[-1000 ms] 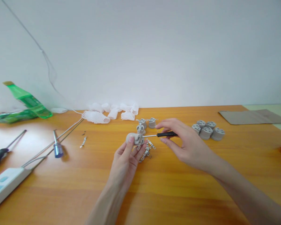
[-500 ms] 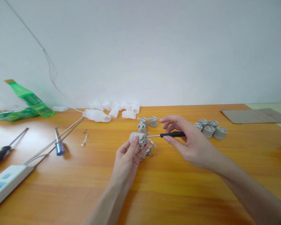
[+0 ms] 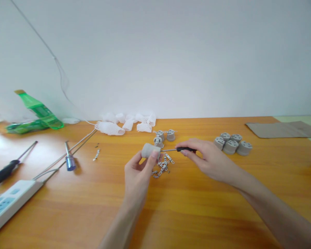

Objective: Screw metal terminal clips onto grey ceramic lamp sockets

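Note:
My left hand [image 3: 140, 171] is closed around a grey ceramic lamp socket [image 3: 147, 150], tipped on its side with its end facing right. My right hand [image 3: 200, 155] grips the black handle of a small screwdriver [image 3: 186, 149]. The screwdriver's shaft runs left to the socket's right end; the exact contact of its tip is hard to make out. Below and right of the socket lie loose metal strips [image 3: 162, 168] and small screws [image 3: 155, 174]. Just behind, a few sockets with metal brackets [image 3: 158, 141] stand on the table.
Several grey sockets [image 3: 230, 146] stand grouped at right, near a cardboard sheet [image 3: 282, 129]. White foam nets [image 3: 110, 128] lie by the wall. On the left are a green bottle [image 3: 43, 112], a larger screwdriver [image 3: 6, 171], a blue-handled driver [image 3: 70, 162] and a power strip [image 3: 12, 204].
My left hand has turned the socket, so its side now shows more. My right fingers have closed down further over the screwdriver handle. The view has shifted slightly.

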`<action>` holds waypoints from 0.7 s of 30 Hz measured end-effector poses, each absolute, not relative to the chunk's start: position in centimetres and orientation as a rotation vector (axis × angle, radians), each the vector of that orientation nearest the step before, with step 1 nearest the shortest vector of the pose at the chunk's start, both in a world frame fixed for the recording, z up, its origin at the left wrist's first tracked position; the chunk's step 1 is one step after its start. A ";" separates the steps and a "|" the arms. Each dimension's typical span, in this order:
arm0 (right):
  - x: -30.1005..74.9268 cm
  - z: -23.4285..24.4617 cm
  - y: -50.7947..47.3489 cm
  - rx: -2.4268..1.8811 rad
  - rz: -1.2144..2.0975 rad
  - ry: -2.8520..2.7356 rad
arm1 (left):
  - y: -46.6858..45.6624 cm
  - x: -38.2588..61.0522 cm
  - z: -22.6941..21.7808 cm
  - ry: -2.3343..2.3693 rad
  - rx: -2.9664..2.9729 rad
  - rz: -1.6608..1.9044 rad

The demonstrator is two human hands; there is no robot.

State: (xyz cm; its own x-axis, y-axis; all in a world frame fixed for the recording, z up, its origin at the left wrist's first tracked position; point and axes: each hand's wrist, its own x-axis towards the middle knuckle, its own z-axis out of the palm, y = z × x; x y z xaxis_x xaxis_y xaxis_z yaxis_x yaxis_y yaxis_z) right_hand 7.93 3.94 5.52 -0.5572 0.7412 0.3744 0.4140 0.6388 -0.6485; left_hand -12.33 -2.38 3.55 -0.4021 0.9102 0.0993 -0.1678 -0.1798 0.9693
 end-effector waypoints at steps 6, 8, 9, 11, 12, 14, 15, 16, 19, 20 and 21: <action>7.7 2.6 4.6 -0.834 0.678 -2.382 | -2.8 -13.0 3.6 1.527 2.066 1.757; 7.5 2.0 4.6 -0.831 0.681 -2.394 | -3.0 -13.2 3.8 1.549 2.369 1.729; 7.4 1.8 4.6 -0.829 0.684 -2.392 | -3.1 -13.2 3.8 1.549 2.469 1.708; 7.3 1.4 4.6 -0.822 0.703 -2.387 | -3.4 -13.2 4.0 1.566 2.600 1.662; 7.2 1.3 4.6 -0.820 0.715 -2.387 | -3.5 -13.2 4.1 1.577 2.644 1.639; 7.2 1.1 4.5 -0.816 0.738 -2.379 | -3.6 -13.1 4.4 1.583 2.695 1.606; 7.1 1.1 4.5 -0.813 0.746 -2.373 | -3.7 -13.0 4.5 1.579 2.706 1.596; 7.1 1.0 4.5 -0.809 0.753 -2.369 | -3.7 -12.9 4.6 1.572 2.710 1.590; 7.0 1.0 4.4 -0.796 0.751 -2.359 | -3.8 -12.9 4.7 1.558 2.710 1.587; 7.0 0.9 4.3 -0.796 0.745 -2.360 | -3.8 -12.9 4.6 1.558 2.708 1.588; 7.0 0.9 4.3 -0.798 0.736 -2.362 | -3.8 -12.9 4.5 1.563 2.705 1.589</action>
State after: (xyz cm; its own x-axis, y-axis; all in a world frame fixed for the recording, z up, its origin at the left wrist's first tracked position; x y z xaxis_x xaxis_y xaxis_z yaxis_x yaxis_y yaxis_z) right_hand 6.96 4.34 0.93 -0.6818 0.6639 0.3072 0.3718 0.6761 -0.6361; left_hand -12.91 -3.75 4.54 0.2175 0.5045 0.8356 0.8271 -0.5498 0.1166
